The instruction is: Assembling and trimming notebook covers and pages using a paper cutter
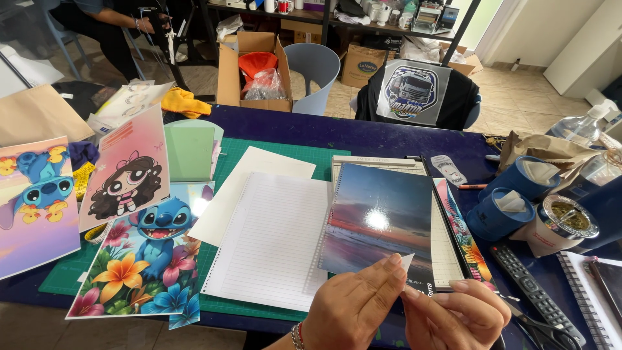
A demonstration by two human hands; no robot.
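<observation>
My left hand [353,308] and my right hand [457,311] meet at the bottom edge, pinching the lower right corner of a glossy sunset print [379,220]. A small white flap [407,261] of backing stands up between my fingertips. The print lies partly on a paper trimmer [447,256] and partly on a stack of lined punched sheets [272,240]. Both hands' fingers are closed on that corner.
Cartoon prints [139,259] cover the left of the green cutting mat [324,155]. At right are blue tape rolls [502,210], a metal cup [569,220], a remote [528,282] and scissors [551,334]. A cardboard box [256,71], a chair and a seated person are behind.
</observation>
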